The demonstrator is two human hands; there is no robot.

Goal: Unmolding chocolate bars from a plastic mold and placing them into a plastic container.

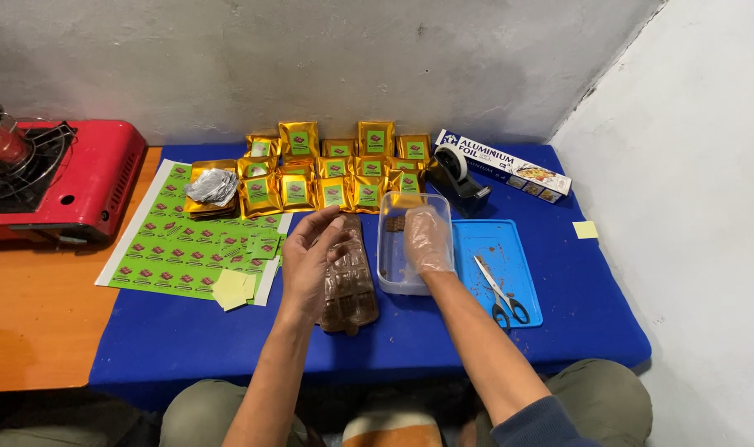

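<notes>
My left hand (pixel 309 263) is bare and rests against the left side of a clear plastic mould tray filled with brown chocolate (pixel 349 285), fingers apart. My right hand (pixel 427 239) wears a thin clear plastic glove and reaches down into a clear rectangular plastic container (pixel 389 248). A few brown pieces lie at the container's far end. What the gloved fingers hold is hidden.
Several gold pouches with green labels (pixel 335 170) stand in rows at the back. A sheet of green stickers (pixel 186 240), crumpled foil (pixel 213 186), a tape dispenser (pixel 460 178), a foil box (pixel 503 165), scissors (pixel 501 291) on a blue board, and a red gas stove (pixel 62 178) surround them.
</notes>
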